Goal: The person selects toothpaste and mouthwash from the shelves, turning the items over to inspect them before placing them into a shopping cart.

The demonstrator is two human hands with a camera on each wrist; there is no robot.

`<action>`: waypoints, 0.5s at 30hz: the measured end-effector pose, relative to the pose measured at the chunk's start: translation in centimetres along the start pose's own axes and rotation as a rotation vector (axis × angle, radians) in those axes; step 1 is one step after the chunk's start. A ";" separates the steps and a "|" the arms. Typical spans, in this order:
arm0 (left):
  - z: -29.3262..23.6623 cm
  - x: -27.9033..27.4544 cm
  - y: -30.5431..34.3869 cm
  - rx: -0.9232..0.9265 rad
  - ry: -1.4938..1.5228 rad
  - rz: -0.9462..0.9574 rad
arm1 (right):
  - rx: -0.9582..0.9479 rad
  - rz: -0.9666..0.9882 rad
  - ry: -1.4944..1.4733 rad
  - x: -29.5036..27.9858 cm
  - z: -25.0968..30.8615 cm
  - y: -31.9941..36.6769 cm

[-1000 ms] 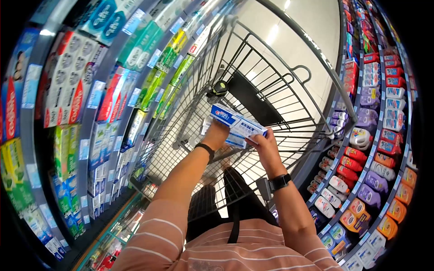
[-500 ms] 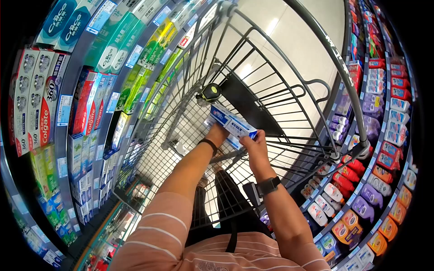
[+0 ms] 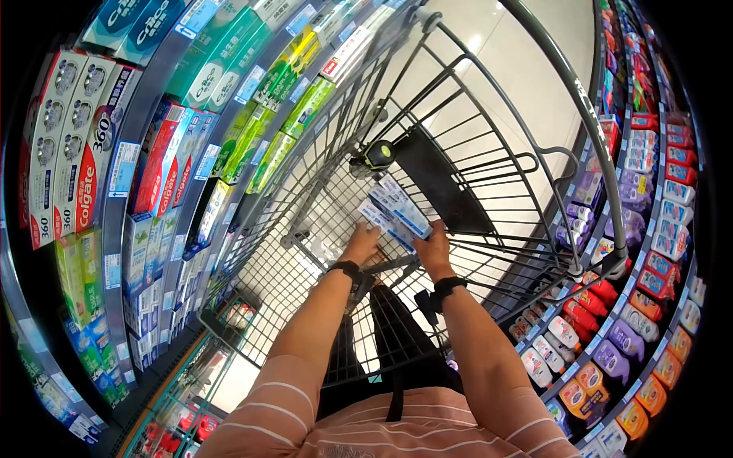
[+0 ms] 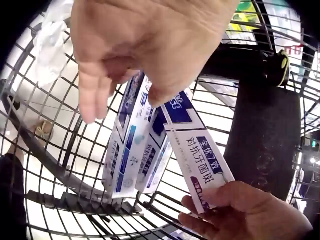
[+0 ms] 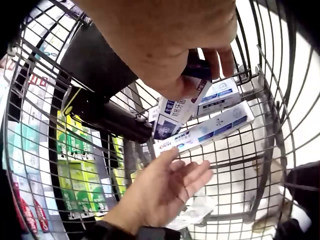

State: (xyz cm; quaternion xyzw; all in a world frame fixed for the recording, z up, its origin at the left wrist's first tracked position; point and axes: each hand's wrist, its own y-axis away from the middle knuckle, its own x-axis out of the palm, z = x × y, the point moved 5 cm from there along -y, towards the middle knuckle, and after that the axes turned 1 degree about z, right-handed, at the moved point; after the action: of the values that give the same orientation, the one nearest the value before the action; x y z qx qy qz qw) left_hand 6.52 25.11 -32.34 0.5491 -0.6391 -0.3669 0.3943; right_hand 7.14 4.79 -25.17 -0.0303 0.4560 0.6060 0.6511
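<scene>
My right hand [image 3: 435, 256] grips a white and blue toothpaste box [image 4: 195, 157] by its near end, inside a wire shopping cart [image 3: 489, 145]. Its thumb lies on the printed face in the left wrist view. My left hand [image 5: 165, 187] is off the held box, palm turned up and fingers loosely extended in the right wrist view. Two similar toothpaste boxes are in the cart: a long one [image 5: 220, 131] close to my left fingertips and another [image 5: 218, 97] beyond it, partly covered by the right hand and held box.
Shelves of toothpaste boxes [image 3: 76, 145] line the left side, and shelves of bottles [image 3: 611, 355] the right. A black panel [image 3: 443, 179] and a round black and green piece [image 3: 379, 154] sit at the cart's far side. Clear plastic [image 5: 192, 212] shows below the left hand.
My left hand has let go of the toothpaste box that both hands held and drawn back toward the left. The box, now in my right hand alone, has turned to point farther away from me.
</scene>
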 end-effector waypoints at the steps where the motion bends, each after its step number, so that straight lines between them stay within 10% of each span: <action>1: -0.1 0.4 -0.3 -0.006 0.046 0.115 | 0.026 0.032 0.097 0.0 -0.2 -0.2; 15: 0.7 -0.9 4.7 0.079 0.001 0.126 | 0.049 0.210 0.436 2.4 -4.4 -2.1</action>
State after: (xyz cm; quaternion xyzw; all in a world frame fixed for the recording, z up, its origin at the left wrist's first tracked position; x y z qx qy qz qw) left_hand 4.03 26.65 -28.44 0.5231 -0.6862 -0.3154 0.3949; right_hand 6.05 3.40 -30.36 -0.0972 0.6009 0.6384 0.4711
